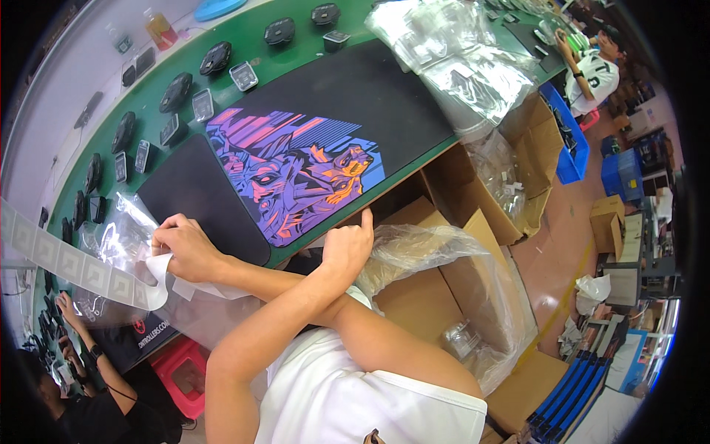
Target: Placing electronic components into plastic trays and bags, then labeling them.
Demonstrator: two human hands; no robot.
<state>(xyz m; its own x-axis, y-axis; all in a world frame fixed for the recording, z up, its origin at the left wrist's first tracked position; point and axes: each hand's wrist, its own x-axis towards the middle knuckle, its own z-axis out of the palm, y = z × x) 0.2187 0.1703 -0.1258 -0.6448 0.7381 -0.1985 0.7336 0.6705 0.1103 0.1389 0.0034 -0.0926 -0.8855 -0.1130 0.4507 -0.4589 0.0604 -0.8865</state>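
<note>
My forearms cross, the left lying over the right. My right hand point(186, 248) is closed at the picture's left, its fingers pinching the end of a long pale strip of square labels point(85, 272). The white backing folds under its fingers. Clear plastic bags point(127, 231) lie beside that hand. My left hand point(346, 248) is near the table's front edge, index finger stretched out and the other fingers curled. Nothing shows in it; its palm side is hidden. Just beyond is a black mat with purple and orange artwork point(310, 166). A plain black mat point(203, 196) lies next to it.
Black moulded devices point(176, 92) and small clear-lidded boxes point(203, 106) line the green table point(244, 33). Clear bags point(451, 55) pile at its far right. A plastic-lined carton point(414, 296) stands right of my arms, near a red stool point(180, 377). Co-workers sit at both sides.
</note>
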